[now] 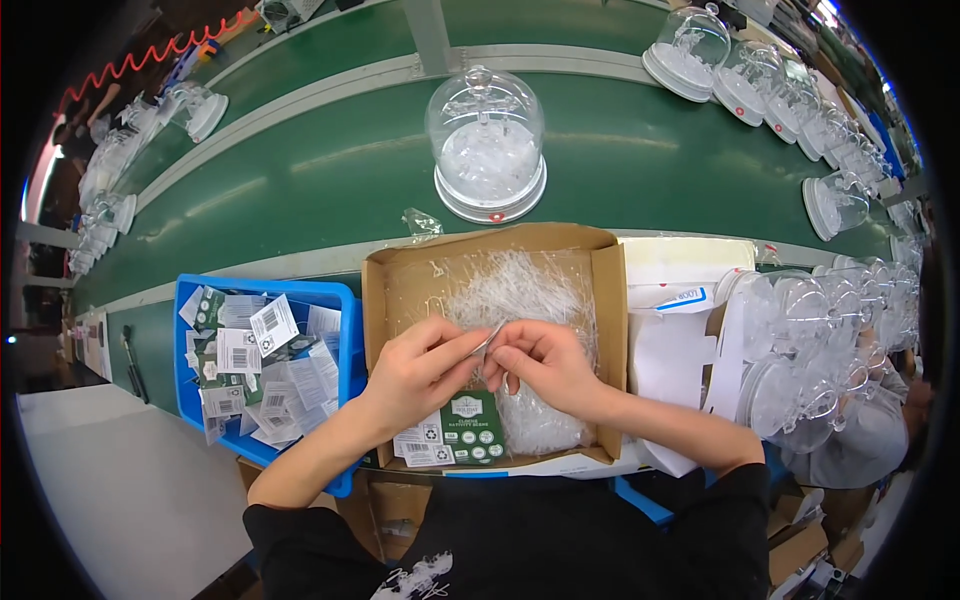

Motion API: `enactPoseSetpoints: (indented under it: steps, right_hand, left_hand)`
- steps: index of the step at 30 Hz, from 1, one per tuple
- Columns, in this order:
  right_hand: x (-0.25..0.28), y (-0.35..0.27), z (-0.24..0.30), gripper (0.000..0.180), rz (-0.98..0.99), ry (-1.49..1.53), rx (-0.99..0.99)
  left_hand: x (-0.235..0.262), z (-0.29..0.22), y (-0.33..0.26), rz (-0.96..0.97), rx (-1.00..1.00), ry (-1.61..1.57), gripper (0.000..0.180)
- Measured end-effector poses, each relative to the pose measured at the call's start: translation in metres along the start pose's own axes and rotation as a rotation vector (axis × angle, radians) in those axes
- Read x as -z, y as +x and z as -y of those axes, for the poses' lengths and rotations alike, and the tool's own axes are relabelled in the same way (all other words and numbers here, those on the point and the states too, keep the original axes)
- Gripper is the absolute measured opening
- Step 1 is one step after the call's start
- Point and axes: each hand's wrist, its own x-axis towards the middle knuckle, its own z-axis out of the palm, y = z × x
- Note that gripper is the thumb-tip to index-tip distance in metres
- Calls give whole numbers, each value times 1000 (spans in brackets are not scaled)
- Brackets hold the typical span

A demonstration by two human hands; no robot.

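Between the two hands, over the middle of the cardboard box [606, 300], a small thin clear piece [488, 343] is pinched; the left hand [418, 368] and right hand [540, 360] both close their fingertips on it, equally near. Its long axis tilts up to the right. Below lies a bag of clear pieces [520, 290], then a green card [472, 428]. A blue bin [345, 300] of tags stands at the left, and a domed clear cover [486, 145] waits on the green belt [330, 170] beyond.

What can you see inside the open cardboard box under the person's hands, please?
The cardboard box holds a clear plastic bag of thin transparent pieces and a green tag. Both hands hide the middle; the box floor is covered.
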Motion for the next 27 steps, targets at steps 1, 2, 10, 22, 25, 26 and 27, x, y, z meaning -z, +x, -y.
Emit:
enactPoseSetpoints:
  steps: [1, 2, 10, 22, 25, 26, 27]
  right_hand:
    - [1, 0, 1, 10, 25, 72, -46]
    - [2, 0, 1, 10, 23, 75, -46]
    - [5, 2, 3, 12, 71, 110, -83]
    - [15, 6, -6, 15, 138, 324, -255]
    - [14, 8, -9, 14, 86, 428, -253]
    - [16, 9, -10, 14, 85, 429, -251]
    - [19, 10, -11, 14, 109, 478, -245]
  left_hand:
    - [-1, 0, 1, -10, -45, 44, 34]
    - [-1, -1, 1, -6, -44, 44, 34]
    - [-2, -3, 4, 25, -81, 174, 43]
    - [-2, -7, 5, 64, -132, 355, 48]
    - [-4, -6, 4, 52, -175, 334, 51]
    - [-4, -9, 4, 53, -177, 335, 51]
    - [-5, -13, 4, 65, -163, 270, 50]
